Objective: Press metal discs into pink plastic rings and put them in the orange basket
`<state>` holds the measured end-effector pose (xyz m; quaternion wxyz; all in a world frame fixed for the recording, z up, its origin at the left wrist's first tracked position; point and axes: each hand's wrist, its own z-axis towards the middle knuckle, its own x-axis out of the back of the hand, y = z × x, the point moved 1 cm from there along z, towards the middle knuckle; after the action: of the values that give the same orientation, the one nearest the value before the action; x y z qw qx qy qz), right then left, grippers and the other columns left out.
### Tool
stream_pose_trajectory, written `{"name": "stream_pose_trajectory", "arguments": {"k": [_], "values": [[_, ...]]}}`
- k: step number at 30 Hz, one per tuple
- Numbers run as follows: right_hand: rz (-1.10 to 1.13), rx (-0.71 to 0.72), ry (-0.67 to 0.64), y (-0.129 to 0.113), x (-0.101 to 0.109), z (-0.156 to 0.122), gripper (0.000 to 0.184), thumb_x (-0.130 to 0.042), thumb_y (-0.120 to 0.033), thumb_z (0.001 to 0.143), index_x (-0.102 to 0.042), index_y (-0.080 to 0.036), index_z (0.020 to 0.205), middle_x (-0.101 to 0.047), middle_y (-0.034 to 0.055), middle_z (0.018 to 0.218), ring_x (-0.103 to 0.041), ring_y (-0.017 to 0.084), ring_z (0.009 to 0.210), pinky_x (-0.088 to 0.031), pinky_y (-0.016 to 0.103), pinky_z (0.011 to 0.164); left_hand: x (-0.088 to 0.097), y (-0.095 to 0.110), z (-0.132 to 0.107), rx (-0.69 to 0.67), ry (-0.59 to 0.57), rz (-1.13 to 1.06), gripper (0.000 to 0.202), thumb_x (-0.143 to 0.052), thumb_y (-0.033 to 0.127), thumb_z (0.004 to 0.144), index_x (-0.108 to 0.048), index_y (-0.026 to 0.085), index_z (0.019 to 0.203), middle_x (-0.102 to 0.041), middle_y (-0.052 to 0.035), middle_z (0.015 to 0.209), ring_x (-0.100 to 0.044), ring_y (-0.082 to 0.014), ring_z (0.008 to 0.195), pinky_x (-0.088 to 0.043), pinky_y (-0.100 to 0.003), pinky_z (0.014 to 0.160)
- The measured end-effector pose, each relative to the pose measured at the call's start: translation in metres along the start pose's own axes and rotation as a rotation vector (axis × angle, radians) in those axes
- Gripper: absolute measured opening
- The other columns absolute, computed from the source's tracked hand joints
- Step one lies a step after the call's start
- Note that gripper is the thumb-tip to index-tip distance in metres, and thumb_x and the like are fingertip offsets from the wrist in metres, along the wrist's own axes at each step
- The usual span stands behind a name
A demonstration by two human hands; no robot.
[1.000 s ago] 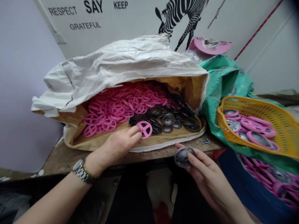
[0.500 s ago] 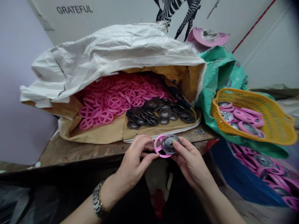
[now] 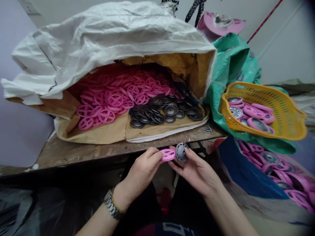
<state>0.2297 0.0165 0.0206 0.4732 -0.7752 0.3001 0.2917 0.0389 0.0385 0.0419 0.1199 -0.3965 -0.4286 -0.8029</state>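
Pink wheel (image 3: 168, 155) tipped flatter than before, gray disc (image 3: 181, 152) no longer overlapping, hands (image 3: 144, 167) grasping both, wheel in left

L hand (image 3: 142, 168): wrist has metal link watch (image 3: 110, 205), silver-ish w/ dk segs, plus thin gold-tone bracelet (image 3: 116, 204) next to it, hand side. R hand (image 3: 199, 172) bare, R forearm (image 3: 228, 208) too. Trousers (image 3: 137, 205) v dk. Top (image 3: 147, 230) at btm edge: maroon + dk navy, pale blocky marking (image 3: 175, 227), cropped.
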Motion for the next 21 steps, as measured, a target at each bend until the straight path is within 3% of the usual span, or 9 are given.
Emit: {"name": "stream_pose_trajectory", "arguments": {"k": [4,7,9,11,14,16,21], "values": [[-0.045,-0.073,0.004,0.008,0.007,-0.004,0.020,-0.075,-0.029,0.079,-0.068,-0.023,0.097,-0.074,0.0003,0.098,-0.069,0.016,0.089,-0.055,0.040,0.089,-0.004,-0.001,-0.009,-0.134,-0.137,0.202,0.022,-0.040,0.012,0.096,-0.060,0.018,0.105,-0.061,-0.0090,0.105,-0.059,-0.0179,0.091,-0.052,-0.029,0.077],[-0.068,-0.060,0.030,0.014,0.007,-0.006,0.021,-0.077,-0.029,0.077,-0.068,-0.021,0.094,-0.073,0.0008,0.091,-0.068,0.014,0.079,-0.057,0.032,0.078,-0.011,0.000,-0.012,-0.092,-0.127,0.068,0.023,-0.042,0.012,0.096,-0.059,0.019,0.110,-0.058,-0.0104,0.114,-0.059,-0.0200,0.102,-0.053,-0.032,0.085],[-0.087,-0.019,0.067,0.016,0.007,-0.005,0.024,-0.081,-0.029,0.073,-0.068,-0.020,0.091,-0.073,0.0011,0.089,-0.067,0.014,0.076,-0.056,0.028,0.073,-0.018,0.002,-0.013,0.060,-0.078,-0.149,0.029,-0.048,0.012,0.093,-0.055,0.022,0.119,-0.055,-0.0104,0.122,-0.059,-0.0203,0.108,-0.053,-0.034,0.090],[-0.123,0.044,0.114,0.017,0.007,-0.004,0.029,-0.085,-0.030,0.068,-0.068,-0.018,0.088,-0.072,0.0010,0.085,-0.066,0.014,0.073,-0.055,0.026,0.068,-0.025,0.005,-0.015,0.326,-0.089,-0.456,0.040,-0.057,0.013,0.088,-0.049,0.024,0.125,-0.055,-0.0093,0.123,-0.063,-0.0185,0.100,-0.055,-0.033,0.085],[-0.204,0.148,0.164,0.018,0.009,-0.002,0.034,-0.087,-0.034,0.064,-0.069,-0.018,0.087,-0.071,0.0008,0.082,-0.063,0.013,0.070,-0.052,0.024,0.065,-0.035,0.013,-0.018,0.690,-0.267,-0.972,0.044,-0.064,0.022,0.084,-0.047,0.023,0.124,-0.060,-0.0064,0.112,-0.067,-0.0141,0.080,-0.058,-0.027,0.069],[-0.265,0.189,0.176,0.018,0.011,-0.002,0.036,-0.086,-0.038,0.064,-0.070,-0.018,0.089,-0.072,0.0012,0.083,-0.063,0.014,0.071,-0.051,0.024,0.066,-0.039,0.018,-0.018,0.780,-0.310,-1.180,0.040,-0.066,0.030,0.084,-0.051,0.020,0.119,-0.062,-0.0047,0.104,-0.068,-0.0128,0.076,-0.057,-0.024,0.066],[-0.599,0.285,0.158,0.022,0.017,-0.003,0.037,-0.078,-0.041,0.071,-0.073,-0.022,0.102,-0.076,0.0041,0.097,-0.067,0.021,0.089,-0.051,0.034,0.084,-0.045,0.017,-0.016,0.811,-0.118,-1.184,0.035,-0.071,0.038,0.080,-0.059,0.012,0.101,-0.066,-0.0037,0.086,-0.066,-0.0107,0.069,-0.058,-0.023,0.068]]}}
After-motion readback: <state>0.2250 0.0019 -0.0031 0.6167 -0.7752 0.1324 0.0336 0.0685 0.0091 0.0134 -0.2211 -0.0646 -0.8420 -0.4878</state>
